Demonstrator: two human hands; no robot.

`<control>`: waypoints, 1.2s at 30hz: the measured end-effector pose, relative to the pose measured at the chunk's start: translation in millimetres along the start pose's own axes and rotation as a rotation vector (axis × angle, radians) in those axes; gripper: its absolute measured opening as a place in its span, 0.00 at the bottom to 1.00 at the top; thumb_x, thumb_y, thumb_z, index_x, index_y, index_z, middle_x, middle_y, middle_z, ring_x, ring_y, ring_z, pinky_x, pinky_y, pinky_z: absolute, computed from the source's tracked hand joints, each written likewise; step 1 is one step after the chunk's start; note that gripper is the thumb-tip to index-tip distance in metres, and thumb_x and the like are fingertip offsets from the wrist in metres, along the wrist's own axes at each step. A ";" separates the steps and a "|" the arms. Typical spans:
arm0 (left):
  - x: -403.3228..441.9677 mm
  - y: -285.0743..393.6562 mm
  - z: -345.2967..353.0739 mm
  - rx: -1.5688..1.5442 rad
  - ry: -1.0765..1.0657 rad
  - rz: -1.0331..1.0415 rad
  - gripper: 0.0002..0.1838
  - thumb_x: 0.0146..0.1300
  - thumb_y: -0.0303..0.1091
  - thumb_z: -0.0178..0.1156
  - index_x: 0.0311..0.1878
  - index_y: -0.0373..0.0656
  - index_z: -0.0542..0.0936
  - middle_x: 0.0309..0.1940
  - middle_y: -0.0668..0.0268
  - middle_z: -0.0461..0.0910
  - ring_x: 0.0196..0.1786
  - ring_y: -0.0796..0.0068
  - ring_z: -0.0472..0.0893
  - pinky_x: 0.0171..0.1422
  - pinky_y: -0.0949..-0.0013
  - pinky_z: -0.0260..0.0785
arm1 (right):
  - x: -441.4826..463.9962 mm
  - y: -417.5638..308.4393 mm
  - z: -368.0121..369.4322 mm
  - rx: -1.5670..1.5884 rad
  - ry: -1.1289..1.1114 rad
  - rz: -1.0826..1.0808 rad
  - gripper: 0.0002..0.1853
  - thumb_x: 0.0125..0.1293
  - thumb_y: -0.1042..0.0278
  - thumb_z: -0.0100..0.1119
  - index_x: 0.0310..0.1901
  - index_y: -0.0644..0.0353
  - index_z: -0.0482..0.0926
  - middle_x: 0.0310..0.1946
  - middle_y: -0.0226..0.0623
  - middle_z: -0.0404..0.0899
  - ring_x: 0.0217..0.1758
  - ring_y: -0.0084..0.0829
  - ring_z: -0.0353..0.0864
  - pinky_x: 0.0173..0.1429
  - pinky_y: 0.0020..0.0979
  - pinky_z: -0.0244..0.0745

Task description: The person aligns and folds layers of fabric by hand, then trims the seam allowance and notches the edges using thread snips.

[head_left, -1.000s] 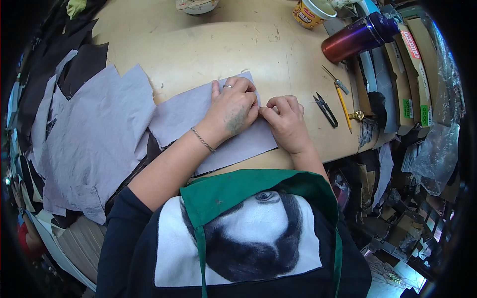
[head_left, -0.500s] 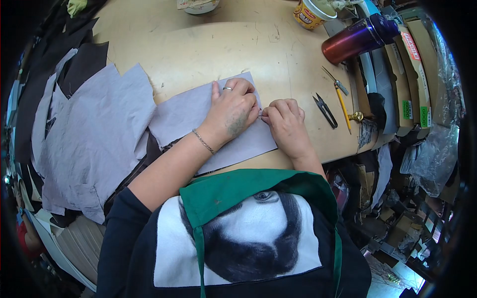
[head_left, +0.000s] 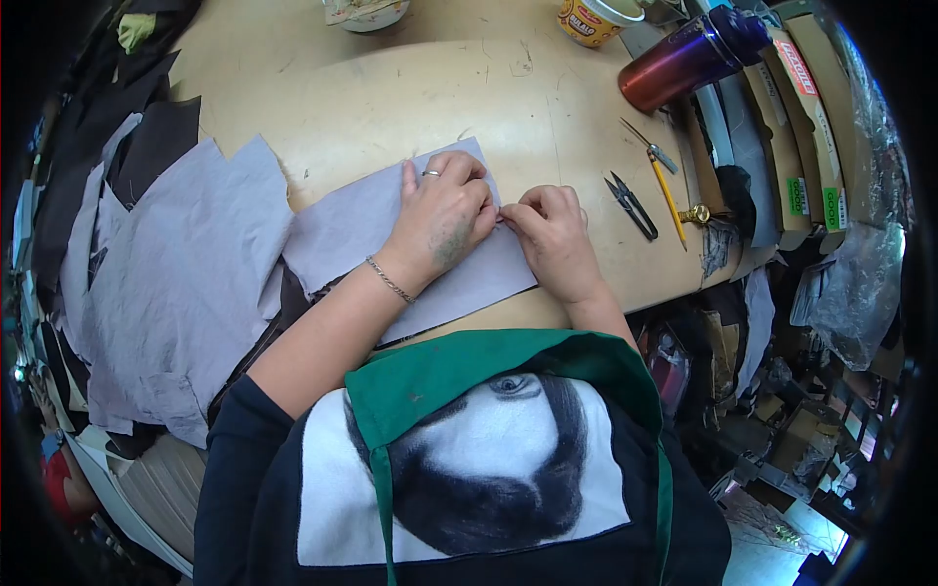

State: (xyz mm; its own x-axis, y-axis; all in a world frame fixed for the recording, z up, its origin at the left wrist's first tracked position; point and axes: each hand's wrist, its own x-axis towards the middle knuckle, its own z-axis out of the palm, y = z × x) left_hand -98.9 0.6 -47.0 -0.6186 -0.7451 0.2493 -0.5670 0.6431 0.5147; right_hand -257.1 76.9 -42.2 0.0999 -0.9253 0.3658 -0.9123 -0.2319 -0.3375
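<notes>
A piece of light grey fabric (head_left: 362, 210) lies flat on the table in front of me, dark cloth showing along its lower edge. My left hand (head_left: 440, 210) rests palm down on it, with the thumb and index finger closed at the right-hand edge. Right beside those fingertips, my right hand (head_left: 555, 239) is closed in a pinch at the same edge. The small bit between the fingertips looks like the fabric's edge; anything finer there is hidden.
Thread snips (head_left: 633, 207), a yellow pencil (head_left: 669, 203) and a thin pointed tool (head_left: 650, 145) lie to the right. Behind them are a purple-red bottle (head_left: 684, 63) and a yellow tub (head_left: 591, 21). More grey fabric (head_left: 186, 283) is heaped at the left.
The whole view has shifted slightly, so things appear a little further left and up. Both hands stay together at the fabric's right edge, the right fingers slightly re-angled.
</notes>
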 end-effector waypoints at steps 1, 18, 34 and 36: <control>0.0 -0.3 -0.4 0.002 0.001 0.000 0.07 0.53 0.37 0.64 0.28 0.44 0.80 0.46 0.68 0.73 0.57 0.65 0.70 0.62 0.30 0.55 | -0.5 0.8 -0.3 -0.022 -0.004 -0.011 0.09 0.53 0.73 0.57 0.36 0.48 0.80 0.35 0.25 0.71 0.43 0.32 0.71 0.42 0.34 0.69; -13.3 5.7 -6.6 0.226 -0.050 0.035 0.14 0.57 0.45 0.63 0.44 0.51 0.80 0.58 0.66 0.69 0.69 0.61 0.62 0.62 0.23 0.50 | -7.8 -4.5 -8.2 -0.075 -0.091 -0.008 0.10 0.55 0.68 0.59 0.40 0.52 0.80 0.38 0.29 0.73 0.47 0.35 0.71 0.46 0.37 0.68; -7.2 11.2 -19.3 0.179 -0.171 -0.110 0.24 0.56 0.50 0.65 0.56 0.58 0.79 0.63 0.62 0.66 0.71 0.57 0.58 0.62 0.23 0.50 | 36.4 10.3 -10.7 0.170 -0.360 0.025 0.08 0.55 0.69 0.63 0.36 0.58 0.79 0.41 0.35 0.72 0.49 0.40 0.70 0.51 0.41 0.70; -6.8 11.5 -19.2 0.184 -0.177 -0.112 0.24 0.55 0.50 0.65 0.56 0.58 0.78 0.63 0.62 0.66 0.71 0.57 0.58 0.62 0.24 0.51 | 37.5 7.7 -12.5 0.139 -0.377 0.027 0.07 0.55 0.69 0.62 0.35 0.59 0.78 0.40 0.35 0.71 0.48 0.40 0.70 0.50 0.40 0.70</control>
State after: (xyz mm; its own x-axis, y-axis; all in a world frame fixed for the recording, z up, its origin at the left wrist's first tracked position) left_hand -90.8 9.7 -27.0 -0.6226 -0.7813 0.0436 -0.7167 0.5917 0.3692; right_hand -265.4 44.1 -20.2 0.2387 -0.9709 0.0198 -0.8567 -0.2201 -0.4664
